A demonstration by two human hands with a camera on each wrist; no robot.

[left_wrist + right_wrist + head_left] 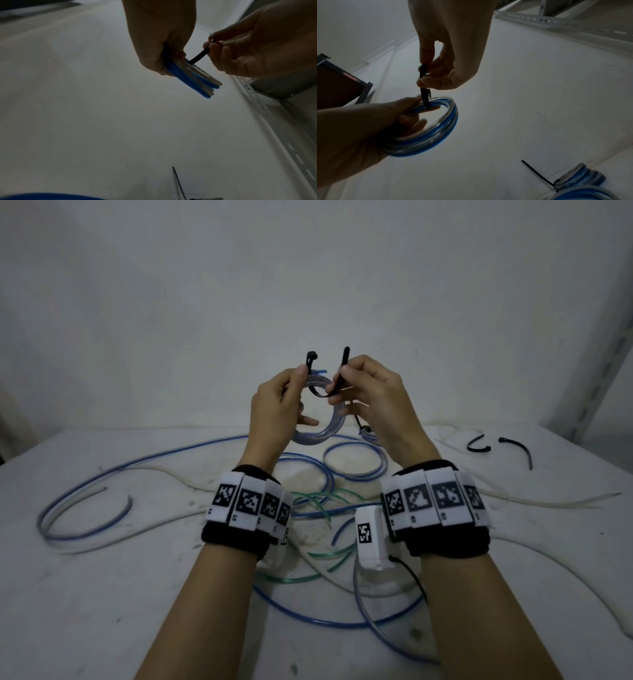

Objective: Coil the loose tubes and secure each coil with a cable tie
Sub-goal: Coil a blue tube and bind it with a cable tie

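I hold a small coil of blue and clear tube [337, 416] up above the white table [102, 594]. My left hand [291, 395] grips the coil, and its thumb pins the head end of a black cable tie [343, 364] against the top of it. The tie passes under the coil's strands. My right hand [342, 381] pinches the tie's tail end and holds it upright. The two ends of the tie stand apart. In the right wrist view the tie [423, 94] crosses the coil [436, 138] between my right hand [433, 75] and my left hand [368, 128].
A tied coil [580, 175] with a black tie tail lies on the table beyond my hands. Loose blue tubes [102, 470], green tubes [308, 556] and whitish tubes [548, 501] sprawl across the table. Two spare black ties [478, 445] lie at the back right. A metal shelf post [596, 371] stands at the right.
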